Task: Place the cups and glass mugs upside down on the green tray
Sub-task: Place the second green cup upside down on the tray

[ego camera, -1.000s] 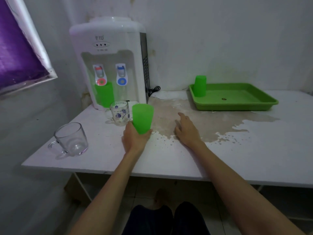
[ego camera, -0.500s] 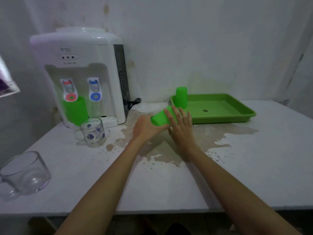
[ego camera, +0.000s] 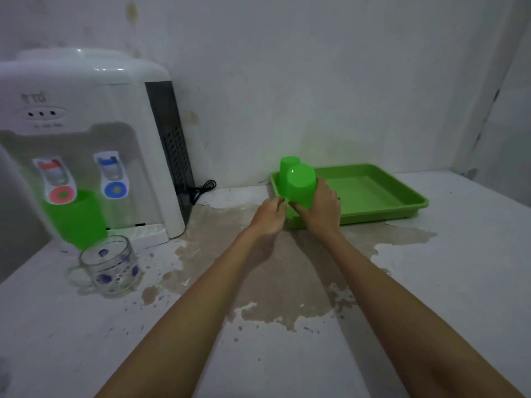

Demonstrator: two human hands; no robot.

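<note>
My right hand (ego camera: 321, 211) grips a green plastic cup (ego camera: 300, 183), bottom up and tilted toward me, over the near left corner of the green tray (ego camera: 373, 193). Just left of it, my left hand (ego camera: 268, 215) has its fingertips pinched at the cup's lower rim. A second green cup (ego camera: 287, 163) stands upside down in the tray's far left corner, partly hidden behind the held one. A glass mug with blue flowers (ego camera: 110, 267) stands upright on the table at the left. Another green cup (ego camera: 76, 218) stands under the dispenser's red tap.
A white water dispenser (ego camera: 86, 110) stands at the back left against the wall, its black cord (ego camera: 202, 188) lying beside it. A large brown wet stain (ego camera: 258, 254) spreads over the white table between the dispenser and the tray.
The green cup has gone from lying sideways in my left hand to bottom up in my right hand, and both hands have moved forward to the tray's corner. My view has shifted right and closer.
</note>
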